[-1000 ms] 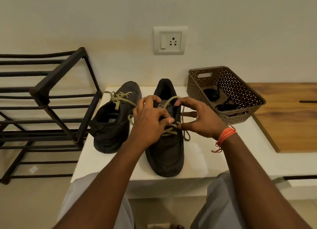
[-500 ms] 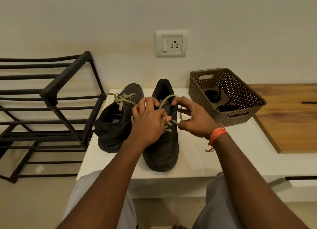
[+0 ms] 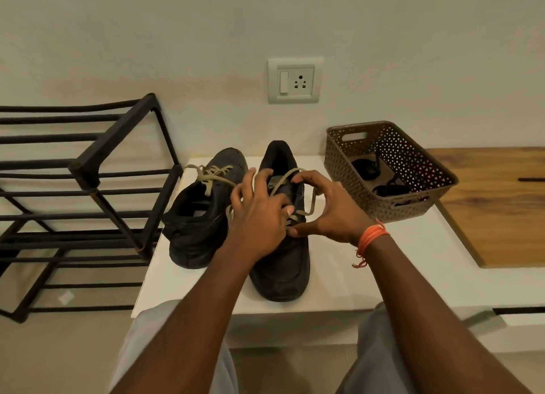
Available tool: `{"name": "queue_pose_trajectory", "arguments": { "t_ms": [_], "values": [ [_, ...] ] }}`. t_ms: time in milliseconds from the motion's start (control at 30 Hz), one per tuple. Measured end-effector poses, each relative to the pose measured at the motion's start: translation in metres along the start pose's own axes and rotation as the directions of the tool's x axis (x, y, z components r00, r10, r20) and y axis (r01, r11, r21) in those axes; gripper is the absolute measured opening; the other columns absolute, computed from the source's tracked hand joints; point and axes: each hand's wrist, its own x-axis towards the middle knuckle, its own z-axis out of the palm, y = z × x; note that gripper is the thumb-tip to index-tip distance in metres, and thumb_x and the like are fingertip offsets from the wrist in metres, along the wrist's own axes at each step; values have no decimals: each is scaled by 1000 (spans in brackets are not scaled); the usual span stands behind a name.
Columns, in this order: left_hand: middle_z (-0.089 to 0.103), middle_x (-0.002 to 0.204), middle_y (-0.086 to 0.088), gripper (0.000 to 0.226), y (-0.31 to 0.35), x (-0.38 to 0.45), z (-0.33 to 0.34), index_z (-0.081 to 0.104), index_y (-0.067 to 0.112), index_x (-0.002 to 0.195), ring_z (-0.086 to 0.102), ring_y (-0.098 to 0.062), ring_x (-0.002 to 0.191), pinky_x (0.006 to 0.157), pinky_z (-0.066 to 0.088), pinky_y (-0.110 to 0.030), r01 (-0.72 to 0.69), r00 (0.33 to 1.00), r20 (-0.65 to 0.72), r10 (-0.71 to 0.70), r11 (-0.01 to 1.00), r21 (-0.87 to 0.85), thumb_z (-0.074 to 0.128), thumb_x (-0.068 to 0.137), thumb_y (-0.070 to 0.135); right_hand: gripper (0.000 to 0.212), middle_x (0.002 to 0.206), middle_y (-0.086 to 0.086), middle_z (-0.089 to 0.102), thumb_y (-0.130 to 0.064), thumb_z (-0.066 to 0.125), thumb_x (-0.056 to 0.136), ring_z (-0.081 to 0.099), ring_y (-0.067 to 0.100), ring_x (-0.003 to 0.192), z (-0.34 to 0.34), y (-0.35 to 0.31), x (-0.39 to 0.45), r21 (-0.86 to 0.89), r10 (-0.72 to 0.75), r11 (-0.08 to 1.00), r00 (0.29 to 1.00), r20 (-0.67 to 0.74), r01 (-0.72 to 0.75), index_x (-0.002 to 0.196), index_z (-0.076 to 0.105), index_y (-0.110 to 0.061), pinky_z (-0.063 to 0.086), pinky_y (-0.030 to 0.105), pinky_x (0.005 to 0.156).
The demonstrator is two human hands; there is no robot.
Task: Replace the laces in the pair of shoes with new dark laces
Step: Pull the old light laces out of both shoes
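Two dark shoes stand on a white low table (image 3: 383,263): the left shoe (image 3: 200,216) with its heel toward me, and the right shoe (image 3: 283,269) with its toe toward me. Both carry beige laces (image 3: 212,175). My left hand (image 3: 259,219) lies over the right shoe's lacing, thumb pressed on a lace crossing and the other fingers spread. My right hand (image 3: 330,210) curves around the shoe's right side, with the index finger hooked on a lace loop (image 3: 283,181) and the thumb at a lower crossing. New dark laces (image 3: 386,188) lie in the brown basket (image 3: 424,163).
A black metal shoe rack (image 3: 88,169) stands close to the table's left edge. The perforated basket sits at the back right of the table, beside a wooden surface (image 3: 501,210). A wall socket (image 3: 295,80) is above the shoes. My knees are under the table's near edge.
The lace loop on the right shoe has been drawn looser. My left fingers have spread apart, and my right thumb has dropped to a lower crossing. The view has shifted slightly.
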Motion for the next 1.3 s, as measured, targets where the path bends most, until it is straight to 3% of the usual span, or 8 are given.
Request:
{"name": "queue_pose_trajectory", "arguments": {
  "t_ms": [167,333,500,633,733,933,1167,1300],
  "values": [
    [36,134,-5,16,-8,0,-10,62,22,102,23,-22,133,108,18,-43,98,979,-178,-104,994,-40,50,96,30,81,123,-29,45,-37,93,52,38,22,119,-2,-8,-1,-60,54,997,999,-4,-54,117,46,-45,33,61,103],
    [39,133,-17,18,-28,-1,-35,56,7,111,40,-27,121,100,41,-43,375,625,-575,-528,849,-372,49,97,16,82,133,-15,46,-35,93,54,35,21,122,-1,-12,0,-48,87,995,996,-3,-87,121,46,-41,36,58,104],
    [29,150,-5,31,-10,-1,-22,51,25,129,16,-25,142,113,16,-51,52,951,-294,-94,988,-147,48,98,29,81,130,-16,50,-36,94,52,35,20,117,-2,-13,0,-68,95,993,995,-23,-96,119,48,-42,33,58,104],
    [23,152,-2,26,-1,1,1,64,29,109,6,-24,143,112,9,-48,-45,999,-17,46,998,45,46,97,42,81,127,-17,52,-38,93,51,35,19,113,-1,-14,-3,-99,96,990,995,-29,-98,119,48,-43,34,54,102],
    [34,137,-3,21,-1,2,-1,65,24,101,21,-21,134,106,17,-43,16,990,-137,-16,1000,0,48,96,37,81,129,-16,52,-41,93,50,35,21,121,-3,-14,-3,-127,117,985,993,-32,-120,117,48,-45,21,41,100],
    [40,128,-20,19,-39,4,-39,57,6,105,41,-16,111,91,50,-38,183,478,-711,-516,850,-494,46,98,19,80,141,-8,46,-45,91,53,21,27,139,-3,-13,1,-153,155,976,988,-11,-155,118,45,-48,10,51,108],
    [40,136,-7,35,-23,1,-35,56,23,122,34,-25,129,103,30,-45,195,842,-474,-258,964,-179,56,90,11,34,163,2,1,-48,76,75,-11,26,148,11,-27,2,-258,30,964,990,-139,-66,107,65,-41,0,56,114],
    [57,103,-1,21,-10,7,-23,58,20,106,51,-20,100,88,32,-37,95,889,-441,-121,992,-80,51,95,36,17,163,5,-7,-45,64,87,-19,27,147,31,-34,5,-399,48,916,999,-5,-46,97,71,-32,-3,50,117]
  ]
}}
